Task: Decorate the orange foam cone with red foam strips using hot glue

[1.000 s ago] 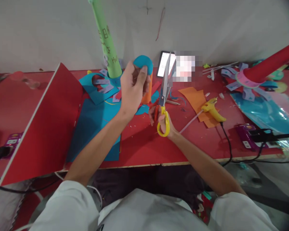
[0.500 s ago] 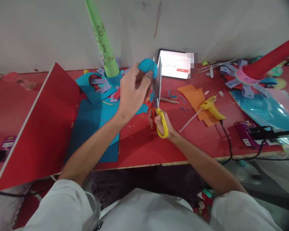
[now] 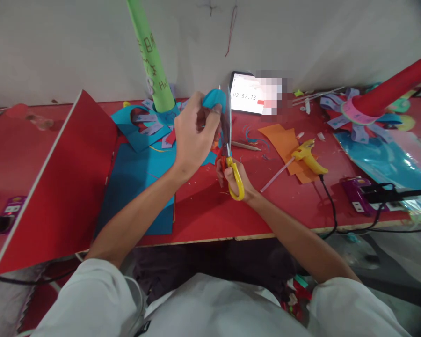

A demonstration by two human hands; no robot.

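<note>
Between thumb and fingers, my left hand [image 3: 195,133] pinches a small rounded piece of blue paper [image 3: 214,97] above the table. My right hand [image 3: 236,177] grips scissors [image 3: 235,183] with yellow and red handles. Their blades point up and stand slightly apart, right beside the paper's right edge; whether they touch it I cannot tell. Behind my left hand, a green paper tube [image 3: 158,79] with writing on it stands in a blue collar with paper strips around it. Blue sheets [image 3: 136,187] lie under my left forearm.
A yellow glue gun [image 3: 308,157] rests on orange paper [image 3: 279,140], its cord running off the table edge. A lit tablet [image 3: 245,96] leans on the wall. A red board [image 3: 61,187] stands at left. At right are a purple power strip [image 3: 358,194] and a red tube [image 3: 393,86].
The blue paper has turned and now looks narrower. The scissors have shifted slightly left with their blades still apart. My arms have hardly moved.
</note>
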